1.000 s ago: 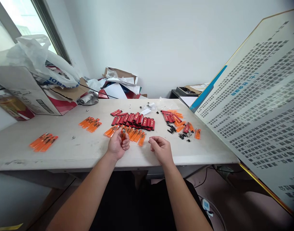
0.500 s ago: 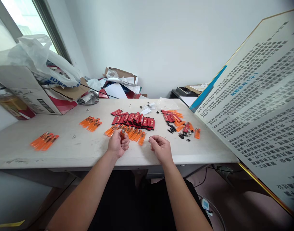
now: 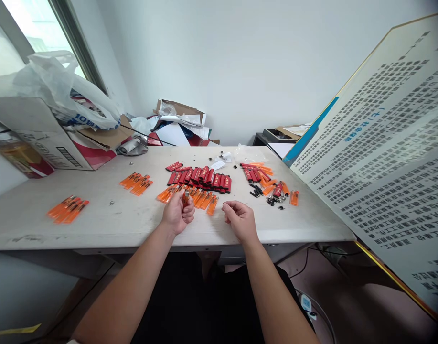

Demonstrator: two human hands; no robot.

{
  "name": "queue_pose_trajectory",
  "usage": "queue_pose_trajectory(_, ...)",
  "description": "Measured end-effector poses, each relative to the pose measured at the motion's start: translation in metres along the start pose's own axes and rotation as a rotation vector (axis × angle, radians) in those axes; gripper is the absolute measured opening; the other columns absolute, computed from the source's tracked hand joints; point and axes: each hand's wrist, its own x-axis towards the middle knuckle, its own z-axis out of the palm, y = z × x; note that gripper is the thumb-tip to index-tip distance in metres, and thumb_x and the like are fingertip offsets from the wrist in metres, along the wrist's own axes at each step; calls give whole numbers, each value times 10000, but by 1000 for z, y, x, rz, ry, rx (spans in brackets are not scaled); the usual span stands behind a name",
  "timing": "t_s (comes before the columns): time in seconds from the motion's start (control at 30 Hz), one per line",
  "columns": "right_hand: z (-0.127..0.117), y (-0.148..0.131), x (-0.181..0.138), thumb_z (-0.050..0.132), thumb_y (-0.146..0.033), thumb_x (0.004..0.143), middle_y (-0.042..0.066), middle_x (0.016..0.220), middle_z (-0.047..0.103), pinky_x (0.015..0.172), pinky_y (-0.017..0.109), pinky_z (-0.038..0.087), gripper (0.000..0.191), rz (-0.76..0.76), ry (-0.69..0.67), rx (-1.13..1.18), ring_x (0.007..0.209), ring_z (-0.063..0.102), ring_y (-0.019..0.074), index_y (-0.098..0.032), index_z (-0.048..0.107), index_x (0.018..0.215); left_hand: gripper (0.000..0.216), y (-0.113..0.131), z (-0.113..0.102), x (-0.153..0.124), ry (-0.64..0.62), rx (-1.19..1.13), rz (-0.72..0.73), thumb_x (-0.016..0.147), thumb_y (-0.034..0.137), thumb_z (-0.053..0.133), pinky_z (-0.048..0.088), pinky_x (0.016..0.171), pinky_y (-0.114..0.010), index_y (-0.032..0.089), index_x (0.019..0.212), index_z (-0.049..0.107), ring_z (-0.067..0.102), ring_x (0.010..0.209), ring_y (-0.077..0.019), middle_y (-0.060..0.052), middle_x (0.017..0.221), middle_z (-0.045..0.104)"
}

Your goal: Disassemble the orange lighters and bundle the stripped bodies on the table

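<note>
My left hand [image 3: 177,213] is shut on an orange translucent disposable lighter [image 3: 186,196], which stands upright with most of it hidden by my fingers. It is just in front of a row of orange lighters [image 3: 200,198] lying side by side. My right hand [image 3: 240,220] rests near the row's right end, fingertips pinched together, with nothing visible in them. Behind the row lies a tight bunch of red lighters [image 3: 199,178]. Further right, mixed red and orange lighters [image 3: 261,176] lie beside small black parts [image 3: 271,200].
Two orange lighter groups [image 3: 135,184] [image 3: 68,209] lie left on the white table [image 3: 97,229]. A cardboard box [image 3: 50,143] with a plastic bag stands at the back left. A large printed board [image 3: 379,157] leans in at the right.
The lighter has sunk lower into my left fingers. My right fingertips have drawn closer together. The whole view has shifted slightly.
</note>
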Motion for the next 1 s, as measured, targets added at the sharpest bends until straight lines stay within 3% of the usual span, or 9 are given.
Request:
queue_pose_trajectory(0.13,0,0,0,693,-497,721,-15,559,563,493,224,421,360,-6,-1,-2,482,482,86,-148,669,807,418,1,-1,0,-25,-24,13,833,500,479,157,355,-169,159,593,497,205,370,-55,52,463,293)
queue_pose_trajectory(0.53,0,1,-1,690,-495,720,3,600,597,485,222,437,359,-19,9,-15,488,490,86,-147,677,811,338,2,1,-2,41,-30,13,819,395,415,147,343,-175,171,570,461,200,352,-66,49,448,275)
queue_pose_trajectory(0.77,0,3,0,689,-483,728,0,606,596,485,222,424,343,-26,2,-1,487,484,84,-152,677,815,473,1,-1,-5,-50,-46,11,868,544,370,182,367,-183,155,650,527,245,376,-75,25,485,343)
queue_pose_trajectory(0.9,0,1,-1,693,-479,726,-3,606,592,485,218,422,339,-20,4,4,482,481,80,-151,672,808,321,-5,-1,-3,-65,-31,38,829,412,462,247,394,-194,128,764,598,329,414,-88,-8,535,445)
queue_pose_trajectory(1.0,0,1,-1,699,-476,721,-9,587,580,479,214,415,338,-23,7,17,477,475,78,-150,669,803,216,-12,0,-1,-36,59,160,691,218,607,369,487,-217,133,889,625,454,505,-97,-32,671,569)
